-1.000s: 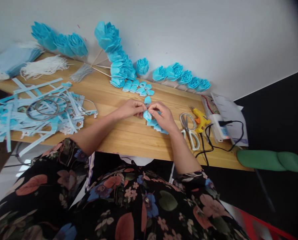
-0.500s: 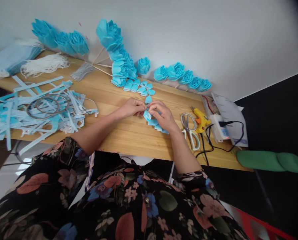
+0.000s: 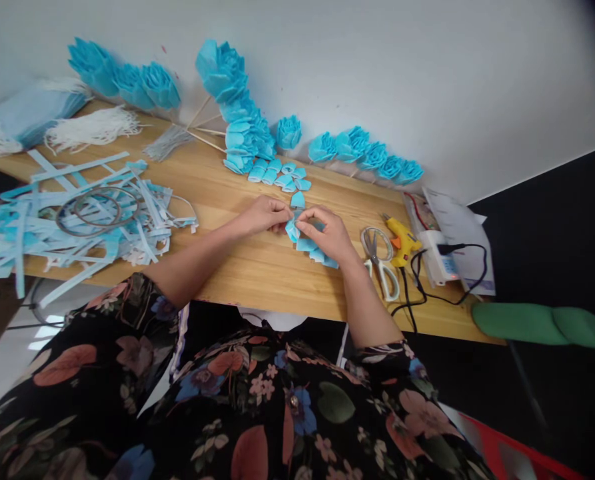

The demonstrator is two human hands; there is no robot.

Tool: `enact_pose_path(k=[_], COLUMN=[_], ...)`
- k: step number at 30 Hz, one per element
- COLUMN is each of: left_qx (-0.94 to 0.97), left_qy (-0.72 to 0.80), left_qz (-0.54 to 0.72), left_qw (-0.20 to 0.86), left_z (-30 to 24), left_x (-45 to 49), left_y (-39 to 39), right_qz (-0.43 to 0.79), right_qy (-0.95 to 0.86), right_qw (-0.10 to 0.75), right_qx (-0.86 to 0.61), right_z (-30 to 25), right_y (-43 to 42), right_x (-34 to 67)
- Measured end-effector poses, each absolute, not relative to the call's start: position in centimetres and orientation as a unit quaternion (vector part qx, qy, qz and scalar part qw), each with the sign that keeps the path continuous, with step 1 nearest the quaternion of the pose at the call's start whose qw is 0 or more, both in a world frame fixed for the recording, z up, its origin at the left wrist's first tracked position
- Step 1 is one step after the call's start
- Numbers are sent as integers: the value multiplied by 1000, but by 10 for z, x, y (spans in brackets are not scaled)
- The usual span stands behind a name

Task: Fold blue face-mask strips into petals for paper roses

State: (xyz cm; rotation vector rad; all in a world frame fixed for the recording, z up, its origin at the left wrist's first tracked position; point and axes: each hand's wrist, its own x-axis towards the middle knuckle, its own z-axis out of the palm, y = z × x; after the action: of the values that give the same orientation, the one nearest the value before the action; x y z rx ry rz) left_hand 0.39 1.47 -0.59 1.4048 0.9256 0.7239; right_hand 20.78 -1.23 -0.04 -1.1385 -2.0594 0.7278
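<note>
A small light-blue fabric petal (image 3: 292,230) is pinched between my two hands above the wooden table. My left hand (image 3: 268,215) grips its left side with closed fingertips. From the right, my right hand (image 3: 327,230) holds it with thumb and forefinger pressed together. Under and beside my right hand lies a row of blue petals (image 3: 317,252), partly covered by it. Just beyond my fingers is a single petal (image 3: 298,199). Farther back, several curled petals (image 3: 272,171) are lined up in short rows.
Blue fabric flowers (image 3: 352,143) stand along the wall. At left are a heap of cut strips (image 3: 87,220) with wire rings, white cords (image 3: 92,129) and stacked blue sheets (image 3: 47,110). Scissors (image 3: 377,260), a yellow glue gun (image 3: 402,240) and a power strip (image 3: 440,257) lie at right.
The petal has turned slightly between my fingertips, and my right fingers have shifted a little. Both hands stay in nearly the same place; the view has moved slightly.
</note>
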Motion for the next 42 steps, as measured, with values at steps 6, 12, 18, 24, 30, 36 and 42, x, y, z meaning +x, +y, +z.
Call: enact_pose_path(k=[6,12,18,24,30,36,42], left_qx=[632,653,641,638,610,608,620], left_qy=[378,364,404,420,409,380,345], left_qz=[310,303,302,299,304,295,286], left_qw=[602,591,578,572,606,631,643], left_z=[-11,-9,-9,-7,-10,-2,-1], left_x=[3,5,7,9,9,4,-2], left_y=[16,15,16,14,16,15,14], right_qz=[259,264,256,262,301,341,346], right_qy=[-815,-838,-851,-846,-820,-750,-748], right_qw=[330,322,326,329,332,355,360], right_qx=[-400,-352,-323,-327,-355,-442,-438], right_z=[-1,-3,-5,-7,-5,-7,-9], right_y=[-11,-8,-6,-4,-5,-7,-6], right_x=[206,208,209,212,213,210,209])
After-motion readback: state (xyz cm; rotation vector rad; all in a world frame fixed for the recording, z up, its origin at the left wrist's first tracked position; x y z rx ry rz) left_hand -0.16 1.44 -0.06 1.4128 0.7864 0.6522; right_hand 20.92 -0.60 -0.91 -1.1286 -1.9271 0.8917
